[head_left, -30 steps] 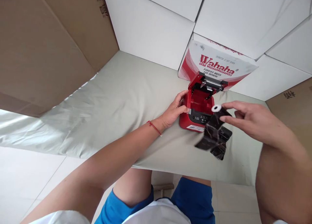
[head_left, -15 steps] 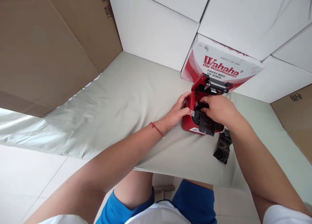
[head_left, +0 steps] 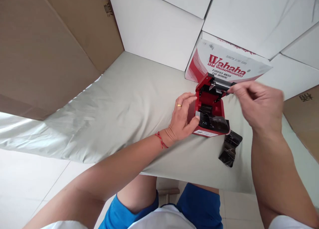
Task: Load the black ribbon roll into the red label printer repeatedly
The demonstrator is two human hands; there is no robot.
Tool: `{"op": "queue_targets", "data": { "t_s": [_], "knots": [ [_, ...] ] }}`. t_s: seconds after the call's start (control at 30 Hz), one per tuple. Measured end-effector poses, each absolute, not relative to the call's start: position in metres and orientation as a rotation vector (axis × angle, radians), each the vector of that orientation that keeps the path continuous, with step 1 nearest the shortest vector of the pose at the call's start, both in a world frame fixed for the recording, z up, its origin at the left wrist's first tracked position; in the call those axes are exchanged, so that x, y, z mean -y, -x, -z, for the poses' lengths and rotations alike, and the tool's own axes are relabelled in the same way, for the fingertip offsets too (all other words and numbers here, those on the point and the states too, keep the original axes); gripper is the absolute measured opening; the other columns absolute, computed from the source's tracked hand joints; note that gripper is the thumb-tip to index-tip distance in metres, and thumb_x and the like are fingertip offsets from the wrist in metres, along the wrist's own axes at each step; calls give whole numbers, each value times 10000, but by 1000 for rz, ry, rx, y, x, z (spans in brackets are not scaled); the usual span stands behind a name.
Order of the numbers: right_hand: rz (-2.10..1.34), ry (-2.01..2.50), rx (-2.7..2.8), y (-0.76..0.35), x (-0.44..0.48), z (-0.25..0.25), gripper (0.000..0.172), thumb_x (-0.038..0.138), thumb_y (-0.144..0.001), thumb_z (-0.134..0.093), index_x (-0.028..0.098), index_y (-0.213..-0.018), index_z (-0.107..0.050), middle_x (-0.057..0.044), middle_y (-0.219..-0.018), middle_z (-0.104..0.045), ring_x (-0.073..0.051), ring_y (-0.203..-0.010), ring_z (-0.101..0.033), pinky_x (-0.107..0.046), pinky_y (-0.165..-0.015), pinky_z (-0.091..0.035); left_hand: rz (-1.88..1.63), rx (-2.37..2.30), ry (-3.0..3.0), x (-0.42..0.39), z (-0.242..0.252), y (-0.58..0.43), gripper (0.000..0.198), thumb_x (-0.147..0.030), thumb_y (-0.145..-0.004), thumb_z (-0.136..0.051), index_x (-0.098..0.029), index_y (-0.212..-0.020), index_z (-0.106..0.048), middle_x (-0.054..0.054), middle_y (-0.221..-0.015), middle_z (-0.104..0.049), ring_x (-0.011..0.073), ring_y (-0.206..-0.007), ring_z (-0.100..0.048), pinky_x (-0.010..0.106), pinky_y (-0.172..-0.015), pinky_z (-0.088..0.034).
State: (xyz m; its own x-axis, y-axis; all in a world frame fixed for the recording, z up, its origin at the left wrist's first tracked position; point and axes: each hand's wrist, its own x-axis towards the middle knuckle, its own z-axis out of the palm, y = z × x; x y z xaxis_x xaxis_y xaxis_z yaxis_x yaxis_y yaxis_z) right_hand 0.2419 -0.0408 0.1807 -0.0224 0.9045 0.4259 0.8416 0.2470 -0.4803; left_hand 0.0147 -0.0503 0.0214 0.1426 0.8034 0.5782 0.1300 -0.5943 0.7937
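A small red label printer (head_left: pixel 211 101) sits with its lid (head_left: pixel 220 84) raised; a dark roller runs along the lid's edge. Inside lies a black piece, and a glossy dark strip (head_left: pixel 219 123) drapes over the front edge. My left hand (head_left: pixel 183 117) grips the printer's left side, thumb near the front and fingers farther back. At the right end of the raised lid, my right hand (head_left: pixel 261 104) is closed in a pinch, its fingertips on the lid's corner. A crumpled glossy black strip (head_left: pixel 230 149) lies on the cloth at the printer's right front.
Behind the printer stands a Wahaha water carton (head_left: pixel 229 63), backed by stacked white boxes (head_left: pixel 159 30). Brown cardboard boxes flank the surface at left (head_left: pixel 62 56) and right (head_left: pixel 304 119). A pale green cloth (head_left: pixel 119 113) covers the surface.
My right hand has left the printer's inside and moved right and up to the lid's right end. My left hand has shifted slightly along the side. The dark strip has moved right.
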Motion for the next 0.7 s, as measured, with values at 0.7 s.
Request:
{"op": "queue_targets", "data": {
  "t_s": [0.7],
  "knots": [
    [54,1366,2222,-250,90,-139,522,554,-1243,-482,266,-1241,-916,-137,-1238,-882,-316,-1145,-791,-524,-1053,-637,-1468,-648,-2522,81,-24,-28,224,-268,-1061,-718,-344,-1259,-789,46,-1173,-866,289,-1274,-794,486,-987,-517]
  ]
}}
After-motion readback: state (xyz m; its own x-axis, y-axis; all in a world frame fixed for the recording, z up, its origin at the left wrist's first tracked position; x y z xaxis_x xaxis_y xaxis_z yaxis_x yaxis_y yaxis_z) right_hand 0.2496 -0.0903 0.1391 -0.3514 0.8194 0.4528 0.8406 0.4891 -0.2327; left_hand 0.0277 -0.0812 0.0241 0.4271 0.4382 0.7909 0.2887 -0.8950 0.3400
